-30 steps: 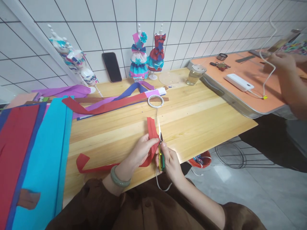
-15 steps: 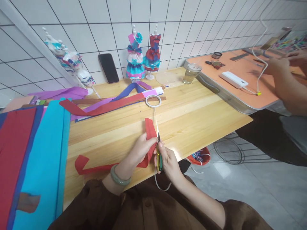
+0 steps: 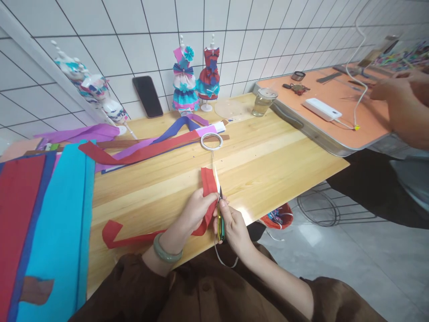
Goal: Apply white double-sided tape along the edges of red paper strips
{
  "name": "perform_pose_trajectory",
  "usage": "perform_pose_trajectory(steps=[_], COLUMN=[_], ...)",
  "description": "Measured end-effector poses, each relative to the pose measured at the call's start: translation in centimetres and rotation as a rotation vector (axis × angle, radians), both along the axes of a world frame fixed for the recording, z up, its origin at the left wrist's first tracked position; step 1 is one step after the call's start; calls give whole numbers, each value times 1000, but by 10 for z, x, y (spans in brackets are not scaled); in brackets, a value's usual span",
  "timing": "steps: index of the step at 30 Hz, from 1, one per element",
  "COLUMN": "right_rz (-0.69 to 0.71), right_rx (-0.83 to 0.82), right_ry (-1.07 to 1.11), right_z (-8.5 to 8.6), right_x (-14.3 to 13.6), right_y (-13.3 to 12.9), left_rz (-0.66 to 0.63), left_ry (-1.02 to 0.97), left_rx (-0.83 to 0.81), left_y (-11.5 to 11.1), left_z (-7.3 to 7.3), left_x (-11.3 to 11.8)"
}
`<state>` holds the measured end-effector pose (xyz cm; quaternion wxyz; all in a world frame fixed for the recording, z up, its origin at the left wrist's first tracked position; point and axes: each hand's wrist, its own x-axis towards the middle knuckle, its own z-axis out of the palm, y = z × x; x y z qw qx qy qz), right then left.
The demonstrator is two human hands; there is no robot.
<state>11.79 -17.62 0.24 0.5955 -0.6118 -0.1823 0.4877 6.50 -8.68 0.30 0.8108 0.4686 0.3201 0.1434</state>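
Observation:
Near the table's front edge, my left hand pinches a red strip, whose long tail runs left across the wood. My right hand is wrapped round small green and yellow scissors, their dark tips pointing up beside the red strip. The two hands nearly touch. A narrow white tape runs from a white tape roll down to my fingers, and a thin pale strip loops below my right hand. Whether the blades are apart is too small to tell.
Coloured strips and red, blue and turquoise sheets cover the left side. Along the wall stand a phone, two dressed figures and a cup. Another person's hands are over the orange table. A red basket sits below.
The view has shifted slightly, so the table and wall items appear a little further left. Both hands keep the same hold, and the other person's hands have moved slightly.

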Motion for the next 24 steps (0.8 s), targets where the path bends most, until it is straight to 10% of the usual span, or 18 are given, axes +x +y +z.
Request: perform_pose_trajectory(steps=[24], right_rz=[21], right_rx=[-48], right_ry=[-33], right_z=[4], right_x=[3], right_y=[-1], left_rz=[-6], left_ry=[-14], left_rx=[54], left_y=[3], left_z=[-3], left_x=[-1])
